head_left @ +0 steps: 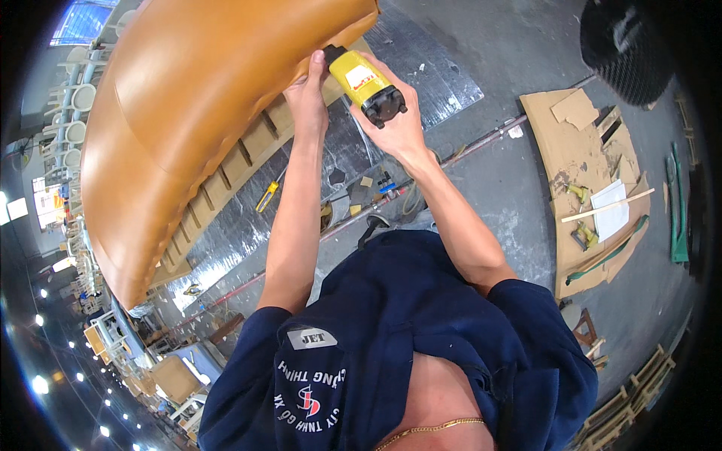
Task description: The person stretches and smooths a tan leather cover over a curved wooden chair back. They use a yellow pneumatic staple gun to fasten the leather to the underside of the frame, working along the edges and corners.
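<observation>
A large upholstered furniture piece (188, 83) in tan leather fills the upper left, its wooden slatted underside (226, 177) facing me. My right hand (402, 128) is wrapped round a yellow and black staple gun (361, 79). The gun's nose points at the cover's lower edge. Close to that nose, my left hand (307, 101) is closed at the leather edge with its thumb pointing up; its fingers are partly hidden. A yellow-handled hand tool (266, 197) lies below the frame, left of my left forearm.
Cardboard (545, 143) on the right bears yellowish air tools (580, 194), white paper (611, 214) and a thin wooden stick (639, 198). A black mesh-covered round object (624, 52) stands at top right. A pipe (481, 140) crosses the floor. Chairs (79, 98) line the left.
</observation>
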